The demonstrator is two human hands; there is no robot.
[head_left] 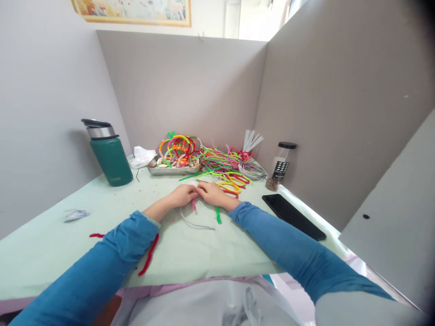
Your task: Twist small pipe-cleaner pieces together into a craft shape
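My left hand (181,195) and my right hand (212,194) meet at the middle of the pale green table (102,203), fingertips touching. Between them they pinch pipe cleaners: a pink piece (194,206) hangs down below the fingers, a white one (193,222) curves toward me, and a short green one (218,215) sticks out under my right wrist. Exactly which strand each hand grips is hidden by the fingers. Both arms wear blue sleeves.
A pile of coloured pipe cleaners (220,167) and a metal tray (173,170) with looped ones lie behind the hands. A green flask (109,156) stands left, a jar (280,167) and black phone (292,216) right. Red strands (148,256) lie near my left sleeve.
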